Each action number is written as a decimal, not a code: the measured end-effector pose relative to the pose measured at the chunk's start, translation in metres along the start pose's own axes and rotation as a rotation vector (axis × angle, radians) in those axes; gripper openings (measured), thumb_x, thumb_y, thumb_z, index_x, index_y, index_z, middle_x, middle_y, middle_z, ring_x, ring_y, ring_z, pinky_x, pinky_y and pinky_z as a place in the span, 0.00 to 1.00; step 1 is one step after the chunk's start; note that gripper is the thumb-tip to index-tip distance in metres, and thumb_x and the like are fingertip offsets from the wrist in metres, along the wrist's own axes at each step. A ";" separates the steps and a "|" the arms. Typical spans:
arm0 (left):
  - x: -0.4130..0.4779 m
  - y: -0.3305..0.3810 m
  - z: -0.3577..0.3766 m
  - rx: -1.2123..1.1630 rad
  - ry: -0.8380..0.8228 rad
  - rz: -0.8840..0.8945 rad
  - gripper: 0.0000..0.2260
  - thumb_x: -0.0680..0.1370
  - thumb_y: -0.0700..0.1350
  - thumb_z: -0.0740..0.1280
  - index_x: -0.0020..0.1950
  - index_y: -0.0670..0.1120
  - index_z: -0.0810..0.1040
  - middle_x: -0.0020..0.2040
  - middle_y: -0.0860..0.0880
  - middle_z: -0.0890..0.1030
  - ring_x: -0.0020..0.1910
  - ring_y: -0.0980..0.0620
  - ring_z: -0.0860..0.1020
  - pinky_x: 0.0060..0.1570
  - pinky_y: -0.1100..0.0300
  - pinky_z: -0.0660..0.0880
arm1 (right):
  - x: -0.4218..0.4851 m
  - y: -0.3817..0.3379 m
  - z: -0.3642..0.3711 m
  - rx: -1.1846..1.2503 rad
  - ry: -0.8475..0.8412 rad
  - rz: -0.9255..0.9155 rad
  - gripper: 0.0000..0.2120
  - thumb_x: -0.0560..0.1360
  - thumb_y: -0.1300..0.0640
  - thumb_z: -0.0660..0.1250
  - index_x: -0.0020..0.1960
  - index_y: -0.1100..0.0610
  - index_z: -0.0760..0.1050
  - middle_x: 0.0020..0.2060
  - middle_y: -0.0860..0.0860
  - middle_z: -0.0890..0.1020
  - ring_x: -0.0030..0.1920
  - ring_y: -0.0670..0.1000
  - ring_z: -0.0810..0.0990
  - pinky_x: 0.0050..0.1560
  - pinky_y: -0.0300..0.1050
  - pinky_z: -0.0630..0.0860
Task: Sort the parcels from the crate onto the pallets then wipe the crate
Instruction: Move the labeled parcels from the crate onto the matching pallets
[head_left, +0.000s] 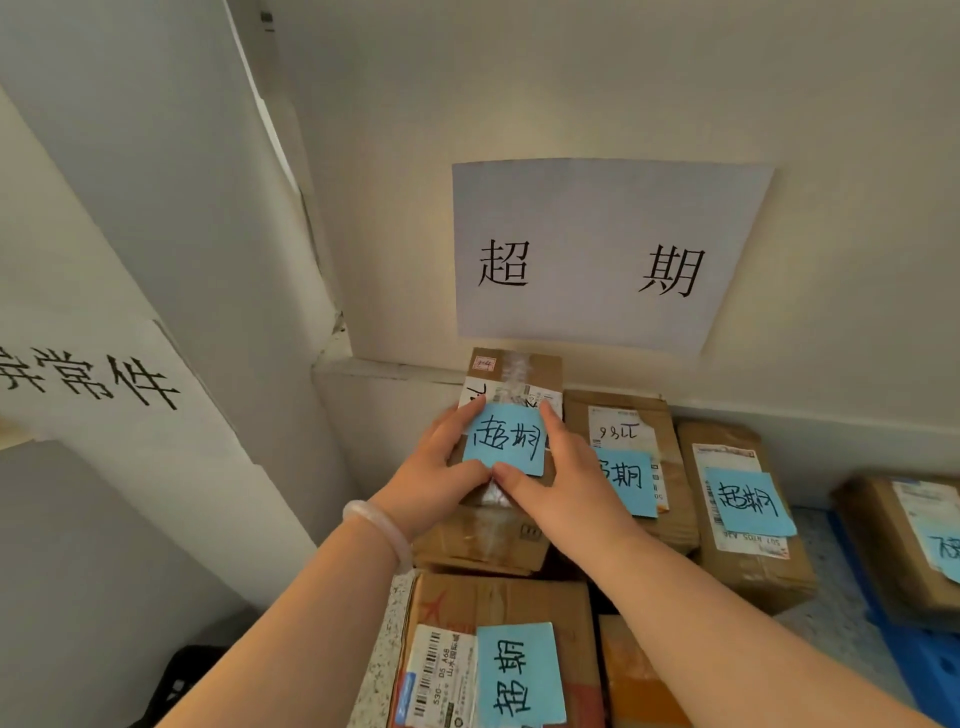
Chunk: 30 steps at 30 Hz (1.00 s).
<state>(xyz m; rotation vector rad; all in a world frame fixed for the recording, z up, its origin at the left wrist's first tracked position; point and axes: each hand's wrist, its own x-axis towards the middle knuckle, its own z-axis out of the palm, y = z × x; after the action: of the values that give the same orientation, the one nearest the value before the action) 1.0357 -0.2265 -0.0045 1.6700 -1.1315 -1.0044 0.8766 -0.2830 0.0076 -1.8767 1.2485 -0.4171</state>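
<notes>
1. L hand (436, 467) + R hand (558, 488) both clamped on same cardboard parcel (511, 379), one per side, fingers curled over top edges, thumbs nearly meeting at near edge.
2. Parcel sits between the palms, up against wall, atop a lower box (483, 545); far end w/ white shipping label pokes out beyond fingertips.
3. Blue sticky note (506, 441) w/ handwritten chars on parcel top, framed by both hands, not covered.
4. White bangle (382, 530) on L wrist.
5. To the right: second parcel (631, 415) just beside R hand, third parcel (743, 519) next over, fourth parcel (904, 540) at frame edge; all w/ blue notes.
6. Near parcel (498, 603) under forearms, also blue-noted.
7. Blue pallet (924, 665) visible lower right under the boxes.
8. Printed wall sign (602, 208) directly above held parcel; second sign (93, 384) on L wall, tilted.
9. Crate: can't tell, dark object at bottom left too cropped.
</notes>
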 end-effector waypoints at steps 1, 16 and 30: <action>0.002 -0.002 0.001 0.000 0.006 0.012 0.29 0.78 0.42 0.67 0.75 0.60 0.62 0.74 0.53 0.62 0.67 0.54 0.69 0.46 0.74 0.74 | 0.002 0.002 0.001 -0.014 0.003 -0.005 0.43 0.74 0.37 0.67 0.79 0.40 0.44 0.69 0.44 0.64 0.68 0.47 0.64 0.66 0.46 0.64; -0.011 0.008 0.008 0.206 0.077 0.048 0.33 0.77 0.51 0.69 0.78 0.60 0.57 0.78 0.53 0.56 0.75 0.55 0.58 0.64 0.67 0.60 | -0.011 0.009 -0.018 -0.077 -0.010 -0.066 0.39 0.74 0.35 0.65 0.78 0.37 0.47 0.76 0.42 0.55 0.76 0.49 0.54 0.74 0.55 0.57; -0.127 0.026 0.056 0.698 0.196 0.090 0.40 0.74 0.62 0.68 0.78 0.64 0.46 0.80 0.55 0.43 0.78 0.47 0.45 0.75 0.45 0.52 | -0.157 0.067 -0.047 -0.313 0.002 -0.234 0.43 0.72 0.32 0.66 0.77 0.35 0.43 0.78 0.38 0.44 0.78 0.45 0.44 0.76 0.51 0.51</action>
<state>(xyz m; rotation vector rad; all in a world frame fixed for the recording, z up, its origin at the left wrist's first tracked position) 0.9432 -0.1226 0.0216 2.1692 -1.5076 -0.3789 0.7341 -0.1779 0.0094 -2.3013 1.1501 -0.3622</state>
